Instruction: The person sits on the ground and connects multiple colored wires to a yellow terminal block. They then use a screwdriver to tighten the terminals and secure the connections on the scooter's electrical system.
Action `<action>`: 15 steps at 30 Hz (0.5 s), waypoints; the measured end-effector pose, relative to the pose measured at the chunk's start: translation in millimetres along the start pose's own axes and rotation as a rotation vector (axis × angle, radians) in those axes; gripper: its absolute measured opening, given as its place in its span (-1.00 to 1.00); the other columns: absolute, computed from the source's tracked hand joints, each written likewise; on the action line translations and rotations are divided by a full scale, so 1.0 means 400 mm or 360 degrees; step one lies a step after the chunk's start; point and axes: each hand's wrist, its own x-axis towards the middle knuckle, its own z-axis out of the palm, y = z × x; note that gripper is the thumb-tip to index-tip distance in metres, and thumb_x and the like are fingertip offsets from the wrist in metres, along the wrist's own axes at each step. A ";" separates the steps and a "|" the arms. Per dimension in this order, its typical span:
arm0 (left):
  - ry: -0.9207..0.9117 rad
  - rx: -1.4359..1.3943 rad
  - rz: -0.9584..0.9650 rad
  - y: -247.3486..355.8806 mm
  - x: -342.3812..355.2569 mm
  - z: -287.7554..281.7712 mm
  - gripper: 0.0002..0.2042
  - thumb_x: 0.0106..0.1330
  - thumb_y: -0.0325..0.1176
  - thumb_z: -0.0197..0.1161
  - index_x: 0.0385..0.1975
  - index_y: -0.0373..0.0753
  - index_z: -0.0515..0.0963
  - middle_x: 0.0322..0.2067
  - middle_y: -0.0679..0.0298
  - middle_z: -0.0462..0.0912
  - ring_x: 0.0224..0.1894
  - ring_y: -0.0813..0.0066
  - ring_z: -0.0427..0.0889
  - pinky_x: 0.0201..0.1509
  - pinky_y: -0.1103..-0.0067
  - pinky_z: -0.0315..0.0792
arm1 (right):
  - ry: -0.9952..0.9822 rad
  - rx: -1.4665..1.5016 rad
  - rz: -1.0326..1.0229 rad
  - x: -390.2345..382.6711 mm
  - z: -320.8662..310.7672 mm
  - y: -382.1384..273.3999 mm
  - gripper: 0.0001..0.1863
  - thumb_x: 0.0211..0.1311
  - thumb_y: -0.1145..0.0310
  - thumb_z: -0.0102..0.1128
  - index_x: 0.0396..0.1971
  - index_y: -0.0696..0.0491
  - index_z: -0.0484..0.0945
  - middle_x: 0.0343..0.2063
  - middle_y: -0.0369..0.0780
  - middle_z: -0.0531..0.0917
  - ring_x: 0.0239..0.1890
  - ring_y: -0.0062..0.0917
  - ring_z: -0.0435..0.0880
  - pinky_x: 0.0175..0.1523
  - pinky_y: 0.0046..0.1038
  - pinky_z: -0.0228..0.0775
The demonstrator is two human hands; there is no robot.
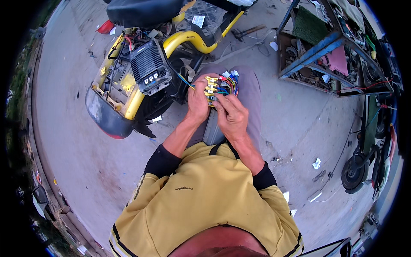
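Above my lap I hold a controller with a row of brass-coloured terminals (210,87) facing up. My left hand (198,102) is closed round its left side, thumb along the edge. The fingers of my right hand (233,115) are pinched together at the lowest terminals, beside a small blue piece; what lies between the fingertips is too small to make out. A bundle of coloured wires (232,84) with white plugs rises at the controller's right side. Thin blue and yellow wires (184,80) run left from it toward the scooter.
A yellow electric scooter frame (188,38) stands ahead left, with a black finned box (149,64) on it and its dark seat (143,10) beyond. A hammer (248,32) lies on the ground. At far right are a metal rack (317,53) of parts and a small wheel (354,171).
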 end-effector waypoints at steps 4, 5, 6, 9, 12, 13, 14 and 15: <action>0.0048 0.0019 0.0044 -0.010 0.003 -0.001 -0.59 0.49 -0.26 -0.19 -0.07 -0.42 0.58 -0.19 0.13 0.71 -0.20 0.42 0.72 -0.05 0.47 0.61 | 0.0068 0.0017 0.0090 -0.009 0.012 -0.010 -0.79 0.18 0.54 0.44 -0.16 0.14 0.75 -0.40 -0.21 0.66 -0.50 -0.36 0.68 -0.40 -0.36 0.51; 0.0054 0.0036 0.0059 -0.012 0.003 0.000 -0.59 0.49 -0.26 -0.19 -0.07 -0.42 0.58 -0.19 0.13 0.71 -0.20 0.42 0.72 -0.05 0.47 0.61 | 0.0074 0.0035 0.0135 -0.010 0.013 -0.016 -0.80 0.19 0.54 0.44 -0.16 0.15 0.75 -0.40 -0.20 0.66 -0.50 -0.36 0.68 -0.40 -0.36 0.50; 0.0058 0.0037 0.0054 -0.011 0.003 0.001 -0.59 0.49 -0.26 -0.19 -0.07 -0.42 0.58 -0.18 0.13 0.71 -0.20 0.42 0.72 -0.05 0.47 0.61 | 0.0081 0.0052 0.0180 -0.012 0.013 -0.022 -0.80 0.19 0.54 0.43 -0.17 0.16 0.75 -0.41 -0.19 0.66 -0.50 -0.36 0.68 -0.39 -0.37 0.50; 0.0057 0.0055 0.0048 -0.008 0.001 0.004 -0.58 0.50 -0.24 -0.18 -0.04 -0.41 0.58 -0.18 0.13 0.71 -0.20 0.43 0.71 -0.05 0.48 0.61 | 0.0089 0.0082 0.0278 -0.012 0.015 -0.040 -0.81 0.22 0.54 0.41 -0.16 0.18 0.75 -0.43 -0.15 0.65 -0.49 -0.36 0.67 -0.37 -0.37 0.49; -0.0019 0.0046 -0.0007 -0.019 0.012 -0.016 -0.56 0.51 -0.19 -0.15 0.03 -0.39 0.59 -0.18 0.18 0.70 -0.19 0.45 0.69 -0.04 0.51 0.59 | -0.0020 0.0205 0.0552 -0.008 0.011 -0.057 -0.80 0.23 0.53 0.41 -0.14 0.18 0.75 -0.44 -0.14 0.65 -0.49 -0.33 0.64 -0.35 -0.37 0.47; -0.0046 0.0010 -0.0039 -0.012 0.010 -0.013 -0.56 0.52 -0.18 -0.14 0.03 -0.38 0.58 -0.17 0.18 0.69 -0.19 0.45 0.69 -0.05 0.51 0.58 | -0.0095 0.0227 0.0457 0.003 0.001 -0.051 -0.80 0.24 0.52 0.41 -0.14 0.19 0.75 -0.44 -0.14 0.65 -0.50 -0.34 0.62 -0.35 -0.37 0.46; -0.0074 -0.0020 -0.0070 -0.004 0.008 -0.014 -0.57 0.53 -0.17 -0.12 0.03 -0.38 0.58 -0.16 0.18 0.68 -0.18 0.45 0.68 -0.06 0.51 0.58 | -0.0167 0.0254 0.0362 0.017 -0.017 -0.036 -0.79 0.24 0.52 0.41 -0.13 0.19 0.75 -0.44 -0.13 0.65 -0.50 -0.36 0.61 -0.35 -0.38 0.45; -0.0100 -0.0050 -0.0100 0.004 0.007 -0.016 -0.57 0.53 -0.16 -0.11 0.04 -0.38 0.58 -0.16 0.18 0.67 -0.18 0.45 0.68 -0.07 0.51 0.58 | -0.0241 0.0280 0.0267 0.029 -0.038 -0.020 -0.79 0.24 0.51 0.41 -0.13 0.19 0.75 -0.44 -0.13 0.65 -0.51 -0.37 0.60 -0.35 -0.39 0.44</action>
